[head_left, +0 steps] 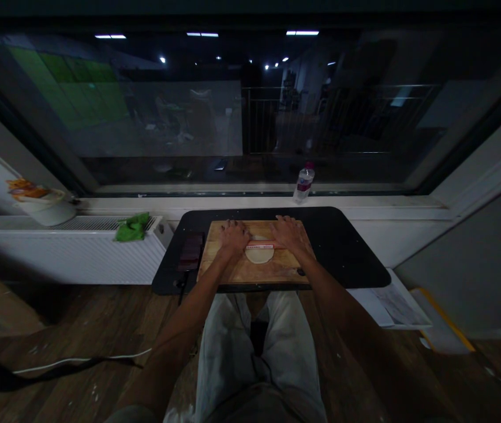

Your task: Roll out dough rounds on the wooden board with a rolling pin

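Note:
A short rolling pin (261, 245) with a red-and-white label lies crosswise on a flat round of dough (259, 256). My left hand (234, 236) covers the pin's left end, its fingers curled over toward the window. Over the right end is my right hand (287, 232), held the same way. Both palms press down on the pin, so its ends are hidden. Under the dough is a wooden cutting board (215, 270), placed on a black tabletop (343, 247).
Dark reddish-brown pieces (191, 251) lie left of the board. A water bottle (304, 183) stands on the window sill behind. To the left, a green cloth (133, 227) and a white tub (45, 207) rest on the radiator (113, 258). A white shelf (391, 299) sits low at right.

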`<state>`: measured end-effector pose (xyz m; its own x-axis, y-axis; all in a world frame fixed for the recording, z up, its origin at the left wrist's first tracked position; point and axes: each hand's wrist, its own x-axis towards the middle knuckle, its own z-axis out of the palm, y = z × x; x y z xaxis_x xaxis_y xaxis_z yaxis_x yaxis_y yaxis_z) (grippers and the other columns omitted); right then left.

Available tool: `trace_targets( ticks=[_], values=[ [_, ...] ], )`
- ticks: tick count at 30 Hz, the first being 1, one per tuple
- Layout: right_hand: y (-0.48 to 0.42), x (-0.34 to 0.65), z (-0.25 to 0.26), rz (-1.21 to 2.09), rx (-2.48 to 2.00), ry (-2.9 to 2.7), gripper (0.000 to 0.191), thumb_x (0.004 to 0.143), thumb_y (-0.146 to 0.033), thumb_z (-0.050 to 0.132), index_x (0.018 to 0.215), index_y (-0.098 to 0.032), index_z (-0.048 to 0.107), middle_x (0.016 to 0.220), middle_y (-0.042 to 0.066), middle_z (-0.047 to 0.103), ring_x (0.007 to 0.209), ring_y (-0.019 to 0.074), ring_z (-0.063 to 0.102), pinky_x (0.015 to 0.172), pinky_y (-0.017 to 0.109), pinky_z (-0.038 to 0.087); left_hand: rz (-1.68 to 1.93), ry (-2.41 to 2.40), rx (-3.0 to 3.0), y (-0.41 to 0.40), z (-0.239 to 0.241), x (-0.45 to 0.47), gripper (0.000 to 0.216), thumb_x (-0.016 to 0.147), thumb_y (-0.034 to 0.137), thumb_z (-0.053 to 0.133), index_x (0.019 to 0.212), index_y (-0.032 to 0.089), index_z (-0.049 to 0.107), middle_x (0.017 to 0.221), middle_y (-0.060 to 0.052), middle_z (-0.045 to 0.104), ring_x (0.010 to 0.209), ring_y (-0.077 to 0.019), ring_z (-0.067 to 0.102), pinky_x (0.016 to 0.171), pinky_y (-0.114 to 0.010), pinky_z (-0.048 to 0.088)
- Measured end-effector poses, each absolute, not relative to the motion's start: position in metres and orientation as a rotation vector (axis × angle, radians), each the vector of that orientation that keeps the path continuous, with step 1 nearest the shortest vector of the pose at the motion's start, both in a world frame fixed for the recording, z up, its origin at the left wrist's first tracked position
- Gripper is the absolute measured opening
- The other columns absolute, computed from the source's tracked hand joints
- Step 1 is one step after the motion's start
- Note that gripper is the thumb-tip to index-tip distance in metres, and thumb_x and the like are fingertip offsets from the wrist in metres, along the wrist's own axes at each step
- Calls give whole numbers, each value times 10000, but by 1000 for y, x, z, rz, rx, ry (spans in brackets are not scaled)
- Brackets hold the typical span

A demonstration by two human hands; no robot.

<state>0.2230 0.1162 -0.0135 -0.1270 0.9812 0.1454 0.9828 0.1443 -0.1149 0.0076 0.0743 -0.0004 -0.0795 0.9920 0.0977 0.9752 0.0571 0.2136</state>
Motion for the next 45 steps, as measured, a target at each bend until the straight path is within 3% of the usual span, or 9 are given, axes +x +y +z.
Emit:
trace_targets(
  ticks=[7, 12, 16, 20, 24, 36, 45],
  values=[
    [123, 241, -30, -43, -1839, -2285, 633, 1161, -538, 496, 1732, -265, 522, 1648, 179, 610, 1536, 391, 482, 1278, 522, 334, 377, 2233, 2053, 83, 0, 5, 403, 1115, 359, 481, 1366, 189, 746, 1487, -202, 718, 1461, -374, 579, 1205, -531, 474],
    [129, 230, -22, 1, -1928, -2243, 583, 1179, -490, 468, 1672, -200, 579, 1593, 215, 634, 1471, 393, 520, 1252, 519, 361, 345, 2227, 2048, 85, -1, 3, 418, 1109, 388, 500, 1369, 178, 751, 1490, -209, 715, 1441, -377, 594, 1195, -527, 482],
    [120, 229, -17, -64, -1881, -2277, 549, 1185, -449, 465, 1678, -226, 561, 1607, 177, 626, 1522, 380, 471, 1299, 517, 307, 305, 2212, 2043, 83, 1, 4, 439, 1117, 407, 484, 1392, 194, 751, 1494, -208, 708, 1452, -381, 586, 1213, -551, 471],
    [113, 226, -12, -50, -1945, -2224, 529, 1194, -420, 398, 1609, -181, 622, 1483, 207, 684, 1376, 375, 560, 1232, 529, 348, 239, 2191, 2035, 80, 5, 7, 471, 1126, 414, 459, 1450, 204, 728, 1573, -216, 659, 1509, -414, 541, 1240, -617, 451],
    [107, 223, -9, -60, -1913, -2221, 536, 1202, -425, 363, 1632, -219, 606, 1446, 182, 698, 1349, 360, 565, 1220, 533, 340, 227, 2190, 2020, 76, 7, 10, 482, 1119, 399, 466, 1474, 192, 717, 1612, -234, 625, 1521, -420, 536, 1265, -627, 432],
    [82, 223, -11, -85, -1966, -2188, 553, 1162, -326, 406, 1656, -196, 619, 1579, 205, 683, 1466, 387, 535, 1222, 551, 389, 227, 2165, 2126, 62, 0, 11, 469, 1129, 424, 478, 1483, 231, 718, 1578, -200, 669, 1505, -412, 536, 1242, -634, 420],
    [67, 227, -16, -117, -1979, -2269, 608, 1150, -311, 428, 1734, -202, 555, 1682, 191, 629, 1541, 384, 509, 1280, 541, 338, 326, 2195, 2218, 31, -6, 15, 444, 1167, 399, 428, 1398, 176, 735, 1508, -226, 687, 1460, -419, 541, 1228, -596, 398]
  ],
)
